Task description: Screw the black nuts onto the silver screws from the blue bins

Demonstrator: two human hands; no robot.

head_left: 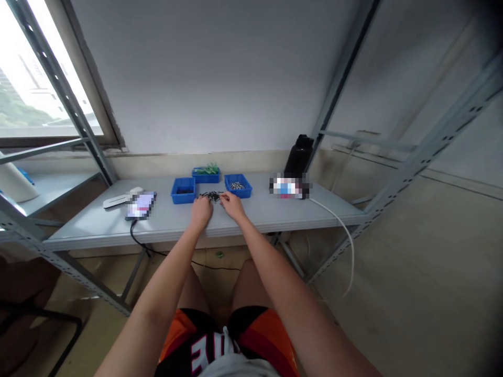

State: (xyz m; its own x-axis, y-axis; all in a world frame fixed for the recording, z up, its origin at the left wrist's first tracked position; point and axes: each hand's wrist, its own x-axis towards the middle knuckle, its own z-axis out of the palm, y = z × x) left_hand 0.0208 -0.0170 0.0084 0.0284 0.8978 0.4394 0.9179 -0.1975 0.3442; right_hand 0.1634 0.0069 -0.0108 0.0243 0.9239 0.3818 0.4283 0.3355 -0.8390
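A small heap of black and silver pieces [214, 196] lies on the grey shelf table, between my two hands. My left hand [201, 210] rests at the heap's near left edge, its fingers curled together; what they grip is too small to make out. On the other side, my right hand [232, 204] has thumb and fingers pinched together at the heap's right edge, on something I cannot make out. Just behind are a blue tray with dark pieces [184, 199], a blue tray with silver pieces [244, 193] and a blue tray with green strips [207, 178].
On the left of the table [259, 212] lie a phone [140, 205] with a black cable and a white flat object [116, 201]. To the right, a black bottle [298, 157] stands behind another screened device [288, 187] with a white cable. Metal shelf posts flank both sides.
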